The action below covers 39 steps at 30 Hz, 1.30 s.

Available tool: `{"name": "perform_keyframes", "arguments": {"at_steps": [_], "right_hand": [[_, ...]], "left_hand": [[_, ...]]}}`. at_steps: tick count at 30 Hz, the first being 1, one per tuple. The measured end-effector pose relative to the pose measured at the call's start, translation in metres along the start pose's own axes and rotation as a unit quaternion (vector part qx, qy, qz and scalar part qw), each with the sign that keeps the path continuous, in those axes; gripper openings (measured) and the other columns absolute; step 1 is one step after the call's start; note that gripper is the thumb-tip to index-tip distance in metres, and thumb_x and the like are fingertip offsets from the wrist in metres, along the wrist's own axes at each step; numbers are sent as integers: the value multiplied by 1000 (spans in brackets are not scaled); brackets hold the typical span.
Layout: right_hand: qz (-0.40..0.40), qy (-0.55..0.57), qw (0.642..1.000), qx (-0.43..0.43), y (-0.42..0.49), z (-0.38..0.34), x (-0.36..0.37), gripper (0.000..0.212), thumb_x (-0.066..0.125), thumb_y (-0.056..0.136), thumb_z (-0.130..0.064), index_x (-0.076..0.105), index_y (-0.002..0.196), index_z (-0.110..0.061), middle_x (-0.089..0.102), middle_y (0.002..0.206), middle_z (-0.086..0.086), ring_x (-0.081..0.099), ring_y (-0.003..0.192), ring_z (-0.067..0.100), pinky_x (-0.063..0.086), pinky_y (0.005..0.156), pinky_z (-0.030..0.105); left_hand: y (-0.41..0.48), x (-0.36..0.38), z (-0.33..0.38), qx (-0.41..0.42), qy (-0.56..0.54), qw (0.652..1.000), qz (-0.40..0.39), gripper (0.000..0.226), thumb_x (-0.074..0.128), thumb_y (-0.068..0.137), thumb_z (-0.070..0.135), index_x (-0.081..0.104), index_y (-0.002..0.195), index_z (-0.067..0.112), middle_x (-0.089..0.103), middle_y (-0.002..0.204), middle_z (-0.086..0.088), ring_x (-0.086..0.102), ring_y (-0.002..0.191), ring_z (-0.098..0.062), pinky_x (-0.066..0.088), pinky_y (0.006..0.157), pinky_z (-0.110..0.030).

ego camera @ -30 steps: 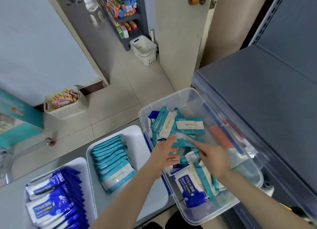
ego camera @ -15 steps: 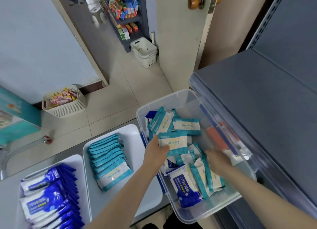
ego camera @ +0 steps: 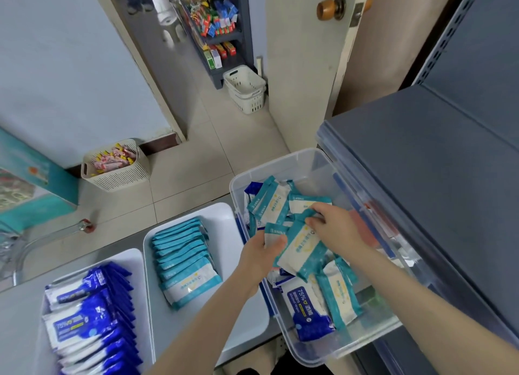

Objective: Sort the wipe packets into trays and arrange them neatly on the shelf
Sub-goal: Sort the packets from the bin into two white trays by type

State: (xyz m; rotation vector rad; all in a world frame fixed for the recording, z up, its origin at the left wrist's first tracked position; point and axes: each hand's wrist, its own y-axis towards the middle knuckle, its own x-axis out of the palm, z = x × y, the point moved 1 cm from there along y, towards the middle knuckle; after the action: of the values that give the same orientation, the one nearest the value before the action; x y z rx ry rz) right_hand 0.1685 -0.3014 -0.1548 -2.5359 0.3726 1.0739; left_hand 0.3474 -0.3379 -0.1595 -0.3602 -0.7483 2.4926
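At the near left, a white tray (ego camera: 123,258) is resting on the grey desk (ego camera: 16,312), and overlapping dark blue wipe packets (ego camera: 90,318) are being carried in it. Just to its right, a second white tray (ego camera: 224,228) is being filled with a neat row of teal wipe packets (ego camera: 182,259) standing on edge.

Right of that tray, a clear plastic bin (ego camera: 269,165) is being worked in by both hands. It is sitting against the grey shelf (ego camera: 435,178) on the right. Loose packets are lying mixed inside it, with a dark blue packet (ego camera: 307,312) and a teal one (ego camera: 339,293) at its near end.

One small teal packet (ego camera: 275,231) is being gripped by the left hand (ego camera: 261,259), the thumb pressed across its face. A larger teal packet (ego camera: 302,251) is being pinched at its far edge by the fingers (ego camera: 314,221) of the right hand (ego camera: 337,228). The two packets are being held touching, above the loose pile.

Farther off, a beige basket (ego camera: 118,169) of pink and yellow wrappers is sitting on the tiled floor (ego camera: 196,163) by the wall. A white basket (ego camera: 247,89) is standing beyond it, beside a door (ego camera: 303,65). A rack of coloured boxes (ego camera: 219,23) is being glimpsed farthest away.
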Motion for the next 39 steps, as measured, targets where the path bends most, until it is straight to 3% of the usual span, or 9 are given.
{"name": "perform_keyframes", "arguments": {"at_steps": [4, 9, 12, 15, 19, 24, 28, 34, 39], "right_hand": [[7, 40, 999, -6, -2, -16, 3, 35, 62, 85, -14, 42, 59, -26, 45, 57, -10, 45, 58, 5, 32, 56, 26], [-11, 170, 984, 45, -8, -11, 6, 6, 70, 81, -13, 65, 85, -14, 69, 87, -2, 65, 83, 18, 54, 76, 37], [-36, 137, 988, 58, -9, -5, 10, 10, 74, 76, -13, 65, 80, -9, 69, 81, 3, 64, 74, 20, 52, 68, 38], [53, 136, 985, 93, -10, 2, 15, 7, 71, 76, -12, 65, 77, -7, 67, 77, 10, 61, 71, 28, 50, 62, 40], [89, 205, 963, 148, -18, -2, 27, 6, 67, 81, -14, 62, 83, -12, 65, 84, 3, 61, 75, 19, 45, 55, 30], [34, 199, 965, 165, -14, 4, 25, 20, 66, 84, -15, 56, 102, -16, 59, 96, -5, 58, 80, 7, 44, 57, 21], [-74, 396, 895, 191, -14, 5, 16, 27, 63, 86, 1, 58, 111, -7, 68, 107, 7, 68, 88, 19, 57, 71, 31], [-63, 206, 975, 55, -5, 3, -6, 27, 63, 80, 4, 65, 89, -22, 71, 89, -2, 68, 80, 13, 57, 72, 33], [-61, 227, 971, 34, 0, 8, 2, 19, 67, 79, -3, 70, 94, -15, 72, 95, 3, 67, 88, 18, 53, 80, 34]], "left_hand": [[-4, -1, -7, 1, -19, 1000, -4, 26, 70, 85, 14, 61, 108, 21, 71, 100, 6, 68, 90, -11, 58, 70, -27], [-6, -6, -11, 16, 1, 1000, 27, 20, 69, 86, 14, 61, 102, 21, 71, 96, 6, 67, 88, -11, 56, 68, -23], [-9, -8, -9, -10, -36, 998, 53, 5, 56, 96, 24, 60, 98, 22, 71, 98, 0, 68, 86, -11, 57, 66, -26], [-8, -10, -5, -48, -130, 988, 72, 18, 45, 101, 31, 58, 95, 21, 71, 92, -2, 69, 81, -14, 59, 66, -31], [-6, -6, -3, -31, -129, 990, 51, 18, 64, 91, 23, 60, 108, 18, 72, 98, 1, 69, 87, -14, 58, 67, -28], [-3, -1, -5, -17, -122, 989, 84, 18, 66, 89, 14, 61, 105, 19, 72, 101, 0, 70, 88, -15, 59, 74, -31], [0, -1, 0, -59, -162, 984, 33, 11, 59, 93, 16, 62, 104, 16, 73, 100, -3, 71, 89, -17, 59, 75, -32], [11, -9, 16, 39, 90, 995, -10, 27, 75, 77, 17, 60, 96, 29, 66, 106, 7, 64, 92, -6, 57, 77, -27], [19, 2, 28, 79, 355, 929, -69, 29, 67, 77, 51, 60, 87, 24, 68, 89, 1, 66, 82, -17, 56, 77, -40]]}}
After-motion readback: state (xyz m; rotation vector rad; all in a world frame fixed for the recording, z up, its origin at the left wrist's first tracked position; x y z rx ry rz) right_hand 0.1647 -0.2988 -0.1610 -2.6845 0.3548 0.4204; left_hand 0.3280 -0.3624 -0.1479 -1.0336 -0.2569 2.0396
